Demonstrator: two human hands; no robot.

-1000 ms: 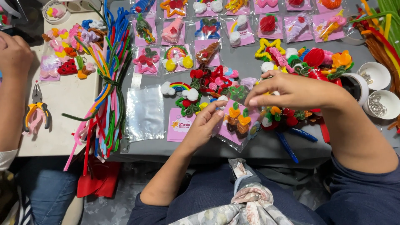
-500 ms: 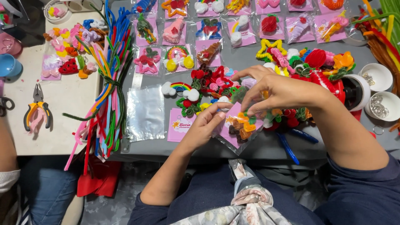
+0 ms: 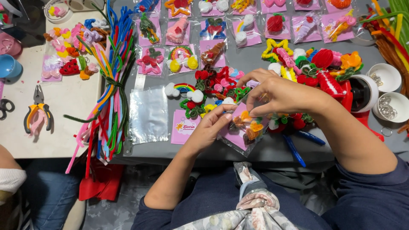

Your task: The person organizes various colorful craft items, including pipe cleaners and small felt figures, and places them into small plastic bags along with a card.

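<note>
Pink-card packet (image 3: 243, 132) w/ orange-yellow charm, both hands.

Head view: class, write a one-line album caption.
Both hands, left hand and right hand, hold a clear packet with an orange pipe-cleaner ornament on pink card over a grey table.

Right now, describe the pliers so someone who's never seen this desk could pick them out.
Start at the pale table left of the grey one. Left of the long bundle of coloured pipe cleaners lie the pliers, jaws pointing away. Their orange-and-pink handles set them apart from the black scissors beside them.
</note>
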